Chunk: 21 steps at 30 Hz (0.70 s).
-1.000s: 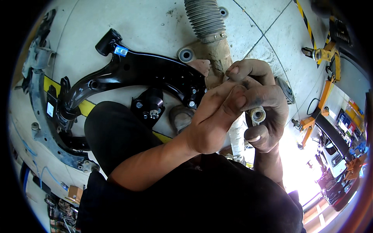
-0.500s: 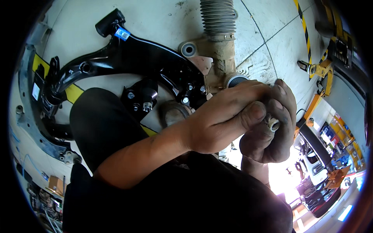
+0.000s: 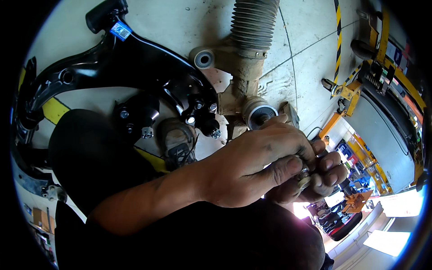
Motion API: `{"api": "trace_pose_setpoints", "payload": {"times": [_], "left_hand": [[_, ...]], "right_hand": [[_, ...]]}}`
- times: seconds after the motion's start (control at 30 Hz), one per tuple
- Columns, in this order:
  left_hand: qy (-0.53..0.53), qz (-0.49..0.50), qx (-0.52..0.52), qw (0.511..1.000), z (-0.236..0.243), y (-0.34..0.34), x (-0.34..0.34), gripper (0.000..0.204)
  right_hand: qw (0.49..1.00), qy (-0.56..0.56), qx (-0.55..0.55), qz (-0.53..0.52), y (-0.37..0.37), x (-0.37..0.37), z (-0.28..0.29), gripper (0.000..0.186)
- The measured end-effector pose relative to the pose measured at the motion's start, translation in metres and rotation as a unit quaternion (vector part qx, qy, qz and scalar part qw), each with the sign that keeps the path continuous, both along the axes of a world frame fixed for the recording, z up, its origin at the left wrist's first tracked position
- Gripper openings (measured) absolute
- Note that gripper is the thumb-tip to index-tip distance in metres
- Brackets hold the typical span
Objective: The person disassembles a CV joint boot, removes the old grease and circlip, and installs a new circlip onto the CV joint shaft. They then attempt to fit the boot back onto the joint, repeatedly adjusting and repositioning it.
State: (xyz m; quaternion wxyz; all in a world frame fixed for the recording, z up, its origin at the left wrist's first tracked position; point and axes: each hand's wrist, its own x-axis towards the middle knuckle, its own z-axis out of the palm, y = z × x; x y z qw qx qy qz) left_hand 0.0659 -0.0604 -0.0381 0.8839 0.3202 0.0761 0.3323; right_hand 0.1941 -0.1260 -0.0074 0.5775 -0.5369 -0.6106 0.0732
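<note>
On the pale smooth floor [image 3: 180, 27] lie a glossy-black metal arm [image 3: 135, 63] and a dirty tan housing [image 3: 249, 74] with ribbed grey bellows [image 3: 254, 27]; nearer, the bare left hand [image 3: 256, 168], beside a curled right hand [image 3: 321, 180] of unclear grip, pinches a small round silvery fitting [image 3: 304, 181]

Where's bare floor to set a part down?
Two bare floor patches: between black control arm and ribbed bellows, toward the top edge; and between bellows and striped tape. Crowded: beside the knee, with ball joint and shoe; and where left hand and right hand meet around a small metal part.
</note>
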Motion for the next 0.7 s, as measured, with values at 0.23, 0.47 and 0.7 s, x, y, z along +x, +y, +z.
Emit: {"api": "trace_pose_setpoints", "payload": {"times": [0.23, 0.47, 0.7], "left_hand": [[-0.008, -0.002, -0.027, 1.0, 0.001, 0.004, 0.0, 0.034], [-0.012, -0.031, -0.04, 0.999, 0.002, 0.007, -0.004, 0.033], [-0.031, -0.001, -0.04, 0.999, 0.001, 0.006, 0.002, 0.036]], "right_hand": [[0.999, 0.048, 0.011, 0.024, -0.001, 0.003, 0.001, 0.025], [0.985, 0.062, -0.149, 0.068, -0.007, 0.007, 0.022, 0.032], [0.996, 0.015, -0.09, 0.015, -0.001, -0.001, 0.004, 0.038]]}}
